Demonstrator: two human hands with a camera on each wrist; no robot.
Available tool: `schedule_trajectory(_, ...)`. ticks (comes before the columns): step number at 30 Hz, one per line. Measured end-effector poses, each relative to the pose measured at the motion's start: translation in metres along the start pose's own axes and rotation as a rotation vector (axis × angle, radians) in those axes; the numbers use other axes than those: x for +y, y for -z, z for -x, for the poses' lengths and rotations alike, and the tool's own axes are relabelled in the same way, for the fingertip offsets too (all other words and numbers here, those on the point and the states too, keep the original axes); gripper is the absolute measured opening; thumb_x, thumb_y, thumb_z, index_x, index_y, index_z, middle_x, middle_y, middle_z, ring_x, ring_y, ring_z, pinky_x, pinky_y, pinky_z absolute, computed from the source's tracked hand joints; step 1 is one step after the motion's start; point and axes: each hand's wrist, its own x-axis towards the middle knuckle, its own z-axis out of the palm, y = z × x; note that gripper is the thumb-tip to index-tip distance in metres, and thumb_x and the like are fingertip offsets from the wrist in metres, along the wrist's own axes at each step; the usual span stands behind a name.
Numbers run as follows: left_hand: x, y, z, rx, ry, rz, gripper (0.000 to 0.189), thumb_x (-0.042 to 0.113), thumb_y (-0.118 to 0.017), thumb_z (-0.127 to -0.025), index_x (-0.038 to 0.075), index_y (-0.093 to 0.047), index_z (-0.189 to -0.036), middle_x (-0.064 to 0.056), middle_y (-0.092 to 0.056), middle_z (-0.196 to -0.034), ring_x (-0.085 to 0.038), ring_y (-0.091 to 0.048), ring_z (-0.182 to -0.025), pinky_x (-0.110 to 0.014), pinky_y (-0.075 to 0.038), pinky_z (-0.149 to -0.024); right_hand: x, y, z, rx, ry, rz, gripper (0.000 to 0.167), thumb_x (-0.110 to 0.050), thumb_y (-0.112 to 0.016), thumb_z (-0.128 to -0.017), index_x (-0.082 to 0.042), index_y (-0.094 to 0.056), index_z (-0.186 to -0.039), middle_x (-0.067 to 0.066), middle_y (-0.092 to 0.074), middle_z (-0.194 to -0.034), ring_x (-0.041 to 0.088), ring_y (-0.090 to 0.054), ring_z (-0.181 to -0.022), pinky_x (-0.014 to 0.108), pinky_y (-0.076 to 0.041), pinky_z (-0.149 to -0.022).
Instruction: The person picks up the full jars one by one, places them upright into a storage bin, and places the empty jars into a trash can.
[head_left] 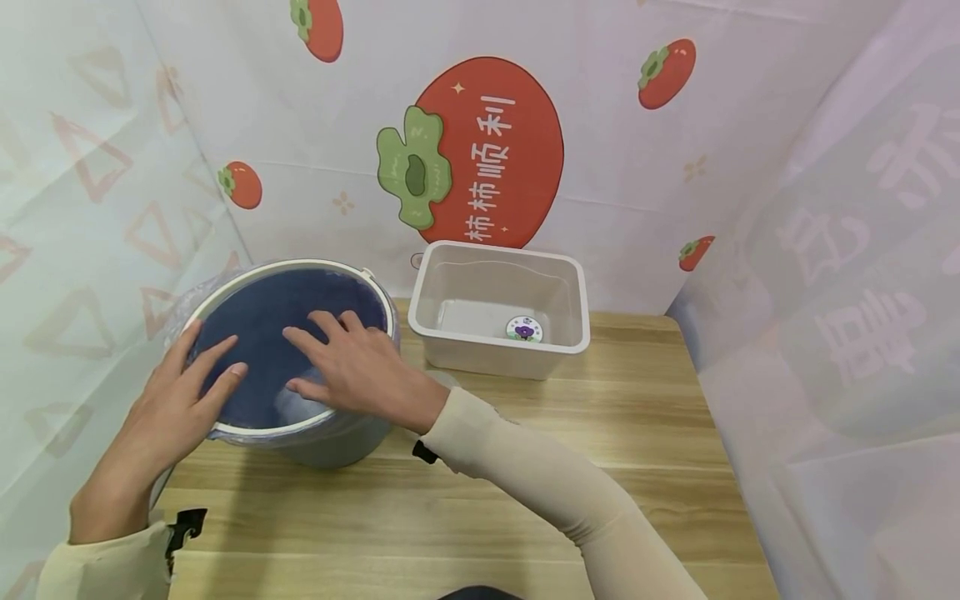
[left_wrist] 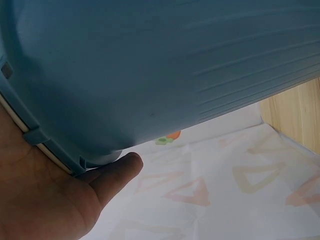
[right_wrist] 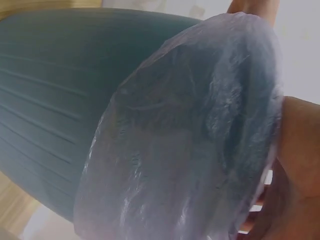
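a teal bin [head_left: 341,447] is stood at the left of a wooden table [head_left: 637,433], its pale rim [head_left: 300,264] partly covered by a thin translucent bag [right_wrist: 165,165], which is draped down the outer wall in the right wrist view. the rim's left side is touched by the left hand [head_left: 172,396]; nothing is seen to be clasped, and the fingers are spread loosely over the opening. the right hand [head_left: 360,367] is laid across the opposite edge, its fingers parted and slightly bent above the interior, with no firm hold shown; whether the film is brushed by its fingertips cannot be told. most of those fingers are concealed behind the bag in the right wrist view, and much of the left hand is cut off in its own wrist view. inside the bin, a pale patch [head_left: 300,407] is too indistinct to be identified. beside the right wrist, a whitish roundish object [head_left: 444,379] is mostly hidden. a beige tub [head_left: 491,361] is set near the bin, a round floral disc [head_left: 524,329] seen within it. both sleeves are cropped by the frame.
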Motion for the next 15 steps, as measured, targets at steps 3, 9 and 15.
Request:
schedule_trajectory(3,0.000,0.000,0.000,0.000,-0.004,0.004,0.066,0.043,-0.042,-0.118,0.001,-0.035,-0.168,-0.026,0.008,-0.182,-0.071,-0.007,-0.158,-0.093,-0.019,-0.108,0.003,0.000,0.008,0.095,0.015,0.021,0.069,-0.071,-0.050,-0.107,-0.033,-0.048,-0.165,0.002,-0.056,-0.163,0.024,-0.064,-0.137,0.033,-0.064,-0.089)
schedule_trajectory(9,-0.001,0.001,0.000,0.006,-0.012,0.007,0.065,0.042,-0.043,-0.118,0.001,-0.037,-0.168,-0.026,0.007,-0.182,-0.071,-0.009,-0.157,-0.092,-0.019,-0.108,0.010,0.003,0.025,0.208,0.007,0.026,0.065,-0.071,-0.054,-0.106,-0.033,-0.056,-0.159,0.000,-0.061,-0.157,0.021,-0.064,-0.134,0.036,-0.062,-0.095)
schedule_trajectory(15,-0.001,0.001,0.001,0.002,-0.010,0.005,0.065,0.043,-0.043,-0.118,0.001,-0.037,-0.168,-0.026,0.007,-0.182,-0.070,-0.008,-0.158,-0.092,-0.019,-0.108,0.018,0.011,0.044,0.184,-0.020,-0.069,0.066,-0.067,-0.058,-0.105,-0.033,-0.054,-0.161,0.000,-0.056,-0.162,0.023,-0.055,-0.145,0.044,-0.053,-0.112)
